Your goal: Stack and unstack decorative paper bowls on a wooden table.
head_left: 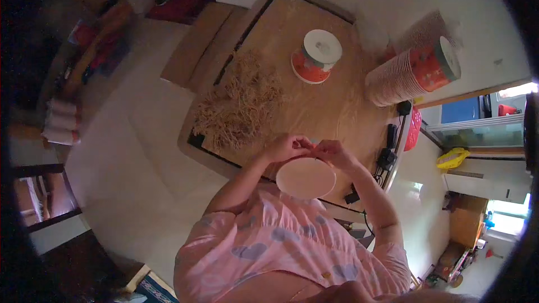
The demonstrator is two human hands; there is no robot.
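Observation:
Close to my body at the table's near edge is a paper tub (306,178), its round whitish mouth turned up toward me. At its far side my left hand (295,148) is closed, thumb and fingers pinched beside the rim. My right hand (333,153) is closed too, its fingertips meeting the left ones there. A bit of red shows between the fingertips; anything finer in them is too small to make out. Just beyond my left hand lies a loose heap of tangled tan strands (241,104), like twine.
Farther back stand two red-patterned paper tubs (311,70), one with a white round top (322,46). Long nested stacks of tubs (412,76) lean at the back right. Black adapters and cables (386,158) line the right edge of the wooden table (342,112). A cardboard sheet (196,45) stands left.

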